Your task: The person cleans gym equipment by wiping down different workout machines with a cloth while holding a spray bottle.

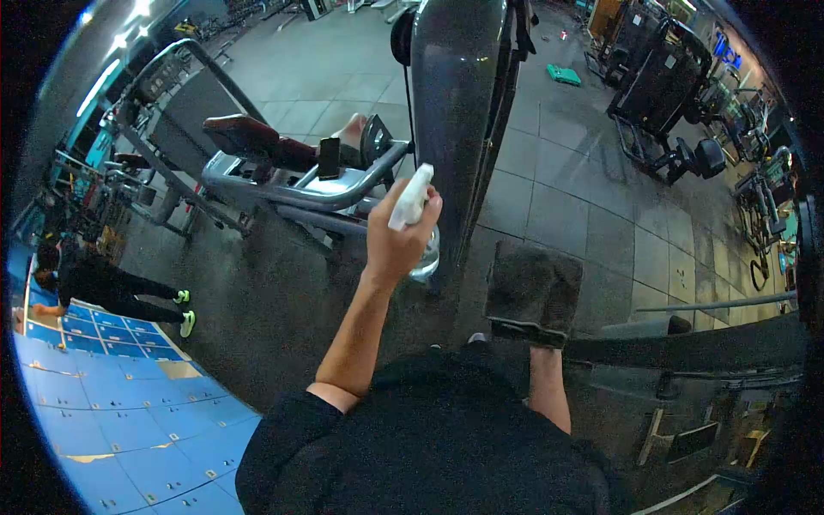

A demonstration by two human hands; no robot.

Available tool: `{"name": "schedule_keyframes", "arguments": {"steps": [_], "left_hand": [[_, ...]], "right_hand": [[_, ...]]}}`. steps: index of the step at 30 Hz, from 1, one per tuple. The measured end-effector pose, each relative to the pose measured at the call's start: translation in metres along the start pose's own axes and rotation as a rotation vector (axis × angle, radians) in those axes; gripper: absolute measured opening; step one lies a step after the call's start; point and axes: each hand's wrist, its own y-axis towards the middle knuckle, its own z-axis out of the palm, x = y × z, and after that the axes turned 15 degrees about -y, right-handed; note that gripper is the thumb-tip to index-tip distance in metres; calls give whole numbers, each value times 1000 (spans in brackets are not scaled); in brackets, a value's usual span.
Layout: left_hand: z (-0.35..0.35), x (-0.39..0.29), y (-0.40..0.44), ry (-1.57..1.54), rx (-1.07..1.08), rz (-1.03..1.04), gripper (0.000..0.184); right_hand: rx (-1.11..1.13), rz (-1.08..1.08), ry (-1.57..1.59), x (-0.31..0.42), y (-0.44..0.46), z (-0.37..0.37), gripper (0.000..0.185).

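Observation:
My left hand (399,227) is wrapped round a spray bottle with a white trigger head (412,202). Part of its clear body shows below my fingers, in front of the machine's dark upright. On the right, a dark folded cloth (534,287) hangs over my right hand and hides the fingers; only the wrist and forearm (548,386) come out beneath it. Just beyond my left hand is a gym machine with a grey tubular frame (330,197). A black phone (329,159) stands on that frame, near a dark red pad (245,137).
A tall dark machine column (455,112) rises ahead of me. Blue lockers (137,421) line the lower left, where a person in black (103,283) bends over them. A green case (563,75) lies on the tiled floor. More exercise machines (661,81) stand at the right.

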Motion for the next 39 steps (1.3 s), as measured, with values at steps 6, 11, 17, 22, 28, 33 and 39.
{"name": "schedule_keyframes", "arguments": {"steps": [6,11,17,22,28,33,39], "left_hand": [[4,-22,4,32,-52,2,10],[-4,6,-28,44,-87,-170,14],[-19,10,-27,-10,-51,-156,14],[-44,19,7,-39,77,-124,12],[-85,26,28,-39,174,-88,15],[-108,30,34,-63,237,-158,16],[-110,42,43,-12,318,-66,16]], "right_hand": [[122,23,-43,8,-3,5,34],[204,38,-76,11,9,7,33],[81,-35,-88,8,14,17,33],[-136,-153,-93,-4,-2,45,32],[-313,-201,-84,-34,-54,101,31],[-403,-170,-65,-64,-106,150,31],[-478,-175,-69,-65,-135,163,30]]}}
